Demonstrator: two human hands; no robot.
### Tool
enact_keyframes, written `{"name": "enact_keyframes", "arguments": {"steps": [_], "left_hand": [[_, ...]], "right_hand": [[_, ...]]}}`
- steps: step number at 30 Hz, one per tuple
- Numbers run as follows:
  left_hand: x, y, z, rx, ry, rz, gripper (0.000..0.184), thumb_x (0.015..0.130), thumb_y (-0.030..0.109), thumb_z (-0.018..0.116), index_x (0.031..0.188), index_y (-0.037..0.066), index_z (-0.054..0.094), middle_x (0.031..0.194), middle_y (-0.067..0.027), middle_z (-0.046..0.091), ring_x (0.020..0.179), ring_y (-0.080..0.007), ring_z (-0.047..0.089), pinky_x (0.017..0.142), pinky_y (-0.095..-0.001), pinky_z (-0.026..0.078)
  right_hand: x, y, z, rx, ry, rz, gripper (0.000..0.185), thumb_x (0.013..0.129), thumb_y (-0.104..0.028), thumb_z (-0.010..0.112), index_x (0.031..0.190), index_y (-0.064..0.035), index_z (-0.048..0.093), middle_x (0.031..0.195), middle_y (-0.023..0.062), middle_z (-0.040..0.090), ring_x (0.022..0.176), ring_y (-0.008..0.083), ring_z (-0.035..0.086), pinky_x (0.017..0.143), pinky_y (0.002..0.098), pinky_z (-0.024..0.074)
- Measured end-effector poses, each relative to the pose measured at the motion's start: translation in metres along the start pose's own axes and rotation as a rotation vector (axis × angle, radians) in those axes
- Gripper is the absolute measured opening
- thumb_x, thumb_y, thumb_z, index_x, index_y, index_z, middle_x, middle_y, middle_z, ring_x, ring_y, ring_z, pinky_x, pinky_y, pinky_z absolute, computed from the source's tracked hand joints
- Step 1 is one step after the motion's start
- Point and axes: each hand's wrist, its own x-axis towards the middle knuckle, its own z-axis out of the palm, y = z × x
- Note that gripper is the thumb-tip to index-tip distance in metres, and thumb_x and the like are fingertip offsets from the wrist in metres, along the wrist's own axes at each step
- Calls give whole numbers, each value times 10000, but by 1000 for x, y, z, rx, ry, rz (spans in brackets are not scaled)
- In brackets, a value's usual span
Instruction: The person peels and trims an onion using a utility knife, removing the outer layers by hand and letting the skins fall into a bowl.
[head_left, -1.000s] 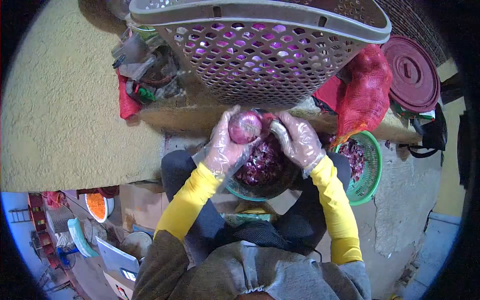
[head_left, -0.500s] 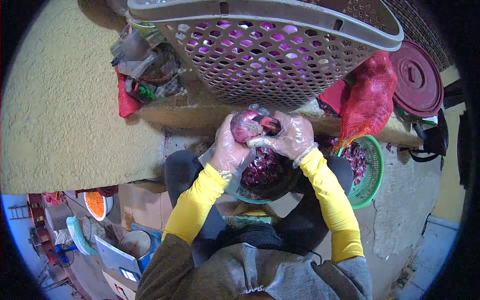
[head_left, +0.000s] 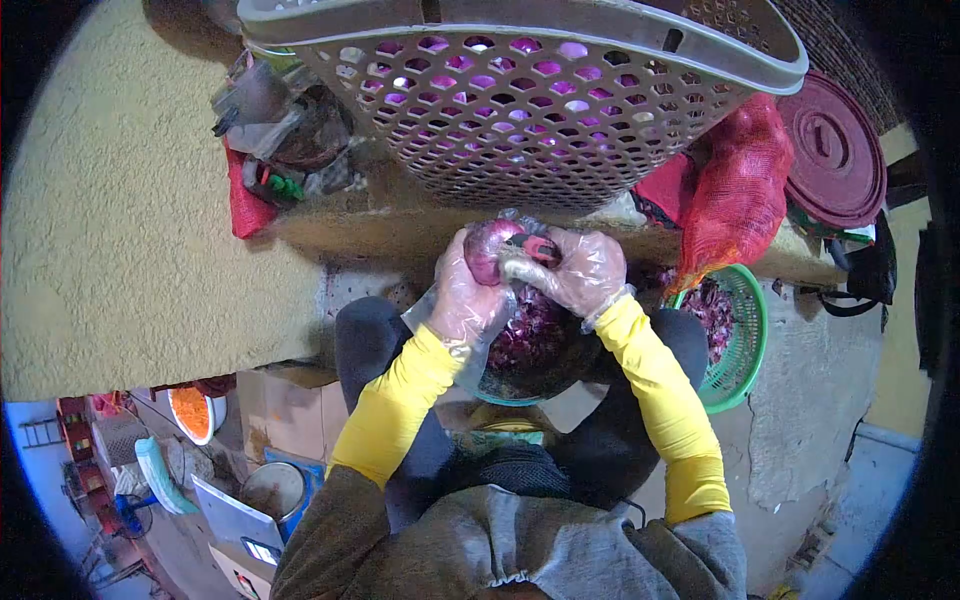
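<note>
Close above the bowl point(head_left: 510, 401), the person's two hands meet in clear plastic gloves, with yellow sleeves point(head_left: 395, 400) behind them. The left hand point(head_left: 462, 300) is curled around a red onion point(head_left: 482, 258), its fingers closed on the side and underside. The right hand point(head_left: 588, 270) is closed around a red-and-black tool point(head_left: 536, 247), which lies against the onion's right side; its thumb reaches towards the onion, though the exact contact is too blurred to tell. Purple scraps point(head_left: 530, 335) fill the bowl between the person's knees. To the right, a green basket point(head_left: 764, 325) holds more such pieces. Beyond the hands, a large perforated basket point(head_left: 440, 27) stands on the ledge point(head_left: 330, 232), purple shapes showing through its holes. Beside it on the right are a red mesh sack point(head_left: 735, 200) and a round maroon lid point(head_left: 838, 155)
</note>
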Motion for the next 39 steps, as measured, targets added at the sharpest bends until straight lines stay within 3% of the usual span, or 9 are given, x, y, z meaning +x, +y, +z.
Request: {"name": "enact_keyframes", "arguments": {"steps": [2,4,11,16,19,23,26,31,39], "left_hand": [[2,-1,-10,45,-3,6,391,994,309,431,1150,-7,601,1125,-168,661,1071,-312,628,997,-491,482],[-4,-4,4,10,59,-3,404,992,312,434,1161,-17,597,1154,-176,650,1099,-310,613,1013,-500,467],[-6,2,13,81,171,27,395,999,336,430,1121,2,602,1132,-171,651,1062,-319,623,999,-489,476],[-6,-6,5,-4,-125,77,344,970,244,461,1143,-22,594,1119,-200,651,1014,-340,651,932,-481,529],[-2,-10,0,111,55,206,313,963,199,467,1130,-36,587,1102,-211,649,1019,-338,643,941,-487,518],[5,-10,-15,154,37,216,308,964,187,467,1132,-45,582,1104,-219,644,1022,-334,634,958,-487,504],[5,-8,-11,-125,-256,19,326,965,212,473,1130,-47,584,1114,-226,638,1027,-334,626,973,-482,491],[-6,0,17,126,147,88,362,978,290,485,1125,-22,594,1113,-184,652,1039,-313,631,959,-479,499],[3,0,11,111,78,66,324,956,290,520,1074,6,623,1066,-169,673,996,-335,653,900,-478,538]], "right_hand": [[-1,6,8,-10,4,18,615,687,-693,736,768,-83,709,602,166,616,555,372,621,527,426,486],[2,10,11,28,-78,69,700,719,-801,599,854,-131,748,655,168,662,627,360,668,606,456,530],[12,15,9,-133,-49,-65,679,711,-805,597,791,-144,727,635,144,657,585,342,663,598,457,529],[11,1,4,-127,-105,-27,701,714,-812,586,784,-126,714,667,146,668,616,342,673,613,460,533],[8,1,12,-102,-156,61,731,723,-818,567,805,-107,721,714,171,679,661,361,678,638,469,536],[4,6,28,-18,-167,172,734,755,-807,541,835,-104,735,760,205,685,724,395,676,678,489,533],[5,12,28,24,-205,189,727,761,-796,548,824,-97,737,741,212,676,740,399,672,697,498,528],[13,22,1,-49,-194,67,740,733,-814,561,827,-102,739,703,194,674,666,383,670,635,490,527],[14,18,16,-82,9,-168,752,663,-836,607,816,-106,697,640,149,651,600,344,665,577,456,527]]}}
